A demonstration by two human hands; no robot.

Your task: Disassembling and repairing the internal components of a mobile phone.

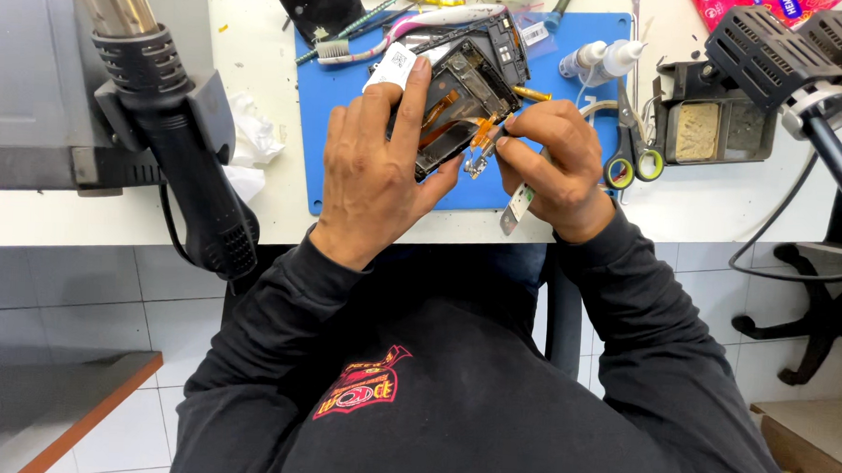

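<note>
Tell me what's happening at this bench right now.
A person is working on an opened phone over a blue mat. The left hand steadies the phone's frame; the right hand holds a thin metal tool at the orange flex cable. Scissors and a toothbrush lie nearby.
</note>
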